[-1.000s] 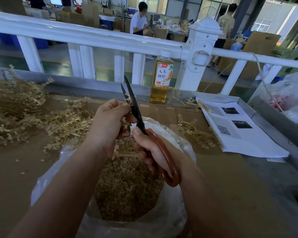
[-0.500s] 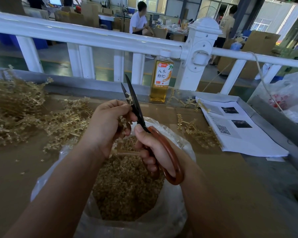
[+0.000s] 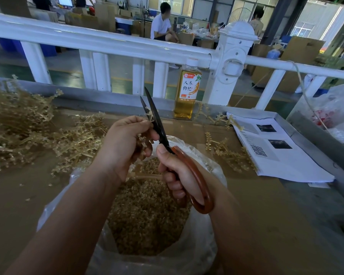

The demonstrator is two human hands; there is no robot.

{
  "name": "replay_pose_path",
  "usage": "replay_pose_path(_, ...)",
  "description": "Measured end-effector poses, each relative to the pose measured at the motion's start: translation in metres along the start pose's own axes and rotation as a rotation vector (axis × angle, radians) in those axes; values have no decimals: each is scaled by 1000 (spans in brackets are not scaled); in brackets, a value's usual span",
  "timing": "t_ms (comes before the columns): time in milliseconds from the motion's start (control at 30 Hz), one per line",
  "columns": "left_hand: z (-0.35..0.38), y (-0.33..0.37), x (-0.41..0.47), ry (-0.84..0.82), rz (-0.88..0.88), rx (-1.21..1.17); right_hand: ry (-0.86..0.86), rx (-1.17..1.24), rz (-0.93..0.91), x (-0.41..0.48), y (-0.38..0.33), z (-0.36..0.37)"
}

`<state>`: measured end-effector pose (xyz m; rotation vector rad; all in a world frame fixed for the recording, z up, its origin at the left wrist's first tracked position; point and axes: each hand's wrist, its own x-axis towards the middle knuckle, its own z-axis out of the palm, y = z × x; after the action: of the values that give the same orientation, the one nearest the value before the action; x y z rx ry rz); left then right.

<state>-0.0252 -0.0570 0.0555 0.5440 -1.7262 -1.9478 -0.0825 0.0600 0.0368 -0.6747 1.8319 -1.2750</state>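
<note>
My left hand (image 3: pixel 125 147) is over the mouth of the clear plastic bag (image 3: pixel 197 255). Its fingers (image 3: pixel 135 124) are curled round a small pale-gold plastic sprig (image 3: pixel 142 139), and the sprig's tip sticks up past my knuckles.

My right hand (image 3: pixel 179 171) grips the large scissors with black blades and reddish-brown loop handles (image 3: pixel 161 132). My thumb lies along the top near the pivot and my other fingers (image 3: pixel 173 187) are wrapped through the lower loop. The blades point up and away from me, parted only narrowly at the tips, and the top of the sprig sits between them just beside my left fingertips.

Below both hands the bag stands open on the brown tabletop (image 3: pixel 18 199), filled with a heap of small golden cut pieces (image 3: pixel 147 211).

To my left a big tangled pile of the same gold sprigs (image 3: pixel 24 126) lies on the tabletop and reaches close to the bag. A few loose sprigs (image 3: pixel 226 153) lie to the right, next to a stack of white printed sheets with dark photos and a square code (image 3: pixel 282 153).

A clear bottle of amber drink with a white cap (image 3: pixel 187 92) stands upright at the far edge, in front of the white railing (image 3: pixel 107 42).
</note>
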Motion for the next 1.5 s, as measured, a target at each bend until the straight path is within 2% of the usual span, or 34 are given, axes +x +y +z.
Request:
replay_pose_path(267,-3,0,2,-38,-10,-37,21,-53,-116,2,4,2)
replay_pose_path(433,-3,0,3,-52,-16,-39,22,-7,-95,4,5,0)
replay_pose_path(767,-4,-3,7,-44,-5,-36,-9,-115,-109,2,1,0)
replay_pose_path(1000,-4,0,4,-65,18,4,-2,-18,-23,1,-1,0)
replay_pose_path(1167,-3,-5,5,3,34,5,11,-86,-65,3,1,0)
replay_pose_path(1300,-6,-13,8,51,133,61,15,-193,-148,4,1,-1)
replay_pose_path(1400,-10,-15,12,70,157,97,15,-236,-126,7,2,-1)
replay_pose_path(1500,-16,-13,14,51,110,89,-11,-140,-66,5,-1,2)
